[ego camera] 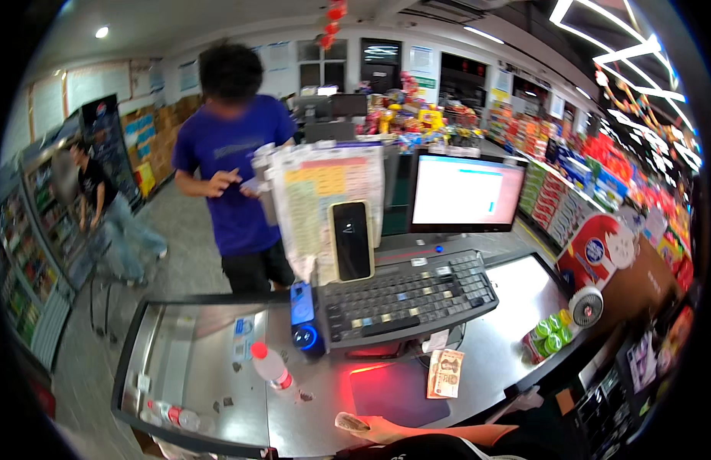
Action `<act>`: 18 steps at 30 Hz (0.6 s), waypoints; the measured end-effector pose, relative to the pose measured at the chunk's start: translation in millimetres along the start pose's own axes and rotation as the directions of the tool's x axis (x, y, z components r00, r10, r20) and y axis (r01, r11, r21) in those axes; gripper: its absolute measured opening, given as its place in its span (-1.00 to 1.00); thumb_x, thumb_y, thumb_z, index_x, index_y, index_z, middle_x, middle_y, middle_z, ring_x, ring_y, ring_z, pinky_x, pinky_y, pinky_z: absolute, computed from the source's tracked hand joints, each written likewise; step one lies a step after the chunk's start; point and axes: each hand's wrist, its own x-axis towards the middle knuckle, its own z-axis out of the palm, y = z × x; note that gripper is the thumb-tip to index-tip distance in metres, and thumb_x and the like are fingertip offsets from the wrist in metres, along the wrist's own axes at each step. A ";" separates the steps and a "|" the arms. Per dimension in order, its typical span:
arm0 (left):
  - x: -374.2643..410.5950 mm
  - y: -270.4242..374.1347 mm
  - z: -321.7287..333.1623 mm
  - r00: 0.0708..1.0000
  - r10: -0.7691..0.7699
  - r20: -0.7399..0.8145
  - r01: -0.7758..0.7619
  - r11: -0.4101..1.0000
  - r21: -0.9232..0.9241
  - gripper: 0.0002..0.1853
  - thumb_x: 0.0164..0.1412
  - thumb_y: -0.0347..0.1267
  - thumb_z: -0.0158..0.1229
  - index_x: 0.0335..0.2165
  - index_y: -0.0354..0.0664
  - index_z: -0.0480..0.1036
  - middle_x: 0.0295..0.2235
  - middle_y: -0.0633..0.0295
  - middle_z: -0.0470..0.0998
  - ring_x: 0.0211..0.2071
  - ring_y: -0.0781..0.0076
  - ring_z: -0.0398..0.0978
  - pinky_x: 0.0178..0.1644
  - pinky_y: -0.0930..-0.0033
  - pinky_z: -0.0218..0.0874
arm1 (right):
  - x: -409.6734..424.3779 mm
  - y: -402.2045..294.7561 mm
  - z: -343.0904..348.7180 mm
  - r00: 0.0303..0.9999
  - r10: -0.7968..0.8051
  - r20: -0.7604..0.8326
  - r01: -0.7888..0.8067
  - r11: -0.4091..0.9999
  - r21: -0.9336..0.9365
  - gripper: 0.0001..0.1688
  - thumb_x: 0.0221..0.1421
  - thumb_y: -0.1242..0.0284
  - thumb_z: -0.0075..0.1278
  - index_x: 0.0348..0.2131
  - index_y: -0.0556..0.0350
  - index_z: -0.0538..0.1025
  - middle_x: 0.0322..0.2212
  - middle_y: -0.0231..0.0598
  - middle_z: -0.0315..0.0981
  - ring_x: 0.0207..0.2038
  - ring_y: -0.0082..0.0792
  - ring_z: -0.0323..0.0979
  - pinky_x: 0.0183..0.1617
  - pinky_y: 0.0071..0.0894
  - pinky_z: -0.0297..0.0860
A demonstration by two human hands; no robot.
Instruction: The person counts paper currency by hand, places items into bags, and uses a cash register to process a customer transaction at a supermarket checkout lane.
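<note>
My right hand [381, 430] is low at the counter's near edge, with its forearm coming in from the right. It is closed on a small folded bundle [351, 422], which looks like paper money. My left hand is out of view. Just beyond the hand lies a dark mat [396, 394] under a red glow. A small stack of banknotes [445, 374] rests at the mat's right edge. Left of the mat stands a clear plastic bottle with a red cap [272, 367]. A second bottle [174, 415] lies on its side at the counter's left end.
Behind the counter's middle are a keyboard [410, 296], a smartphone [351, 241], a lit monitor [467, 192] and a scanner-like device [305, 322]. Green-capped bottles [548, 333] and a small fan [586, 307] stand right. A person in a blue shirt [234, 167] faces the counter; another [102, 195] is farther left.
</note>
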 end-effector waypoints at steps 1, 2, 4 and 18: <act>3.0 35.2 -2.9 0.991 0.130 0.016 -0.130 0.991 -0.018 -0.89 -0.04 -0.40 -0.03 -0.52 -0.19 0.40 -0.42 0.06 0.40 -0.36 0.17 0.36 -0.33 0.30 0.23 | 7.9 24.6 -1.3 0.998 -0.066 -0.014 0.067 0.994 0.083 -0.47 0.04 0.30 -0.15 -0.01 0.12 0.19 -0.11 -0.33 0.26 -0.04 -0.54 0.18 0.02 -0.56 0.06; 5.9 69.5 -5.8 0.964 0.266 0.029 -0.265 0.964 -0.015 -0.90 -0.04 -0.40 -0.02 -0.52 -0.19 0.40 -0.44 0.08 0.39 -0.38 0.18 0.36 -0.34 0.30 0.23 | 3.0 14.7 -8.6 1.000 -0.009 0.009 0.008 0.999 0.036 -0.47 0.04 0.30 -0.15 -0.01 0.13 0.19 -0.11 -0.33 0.26 -0.05 -0.55 0.18 0.02 -0.57 0.06; 3.9 121.3 -5.7 0.869 0.494 0.011 -0.494 0.869 0.027 -0.90 -0.04 -0.40 -0.02 -0.53 -0.18 0.39 -0.46 0.10 0.39 -0.40 0.20 0.36 -0.35 0.32 0.23 | -13.9 -28.8 -31.5 0.989 0.119 0.087 -0.112 0.990 -0.086 -0.46 0.05 0.30 -0.15 -0.01 0.13 0.19 -0.10 -0.34 0.25 -0.05 -0.57 0.17 0.02 -0.59 0.06; 43.1 366.6 -38.5 0.466 0.725 -0.507 -0.653 0.668 0.355 -0.82 -0.38 -0.42 0.17 -0.60 -0.10 0.39 -0.28 0.21 0.33 -0.17 0.25 0.26 -0.01 0.05 -0.15 | -56.7 -51.7 -70.1 0.860 -0.365 -0.356 0.445 0.878 0.175 -0.35 -0.06 0.31 0.01 -0.04 0.24 0.13 -0.35 -0.32 0.31 -0.28 -0.61 0.26 -0.19 -0.61 0.23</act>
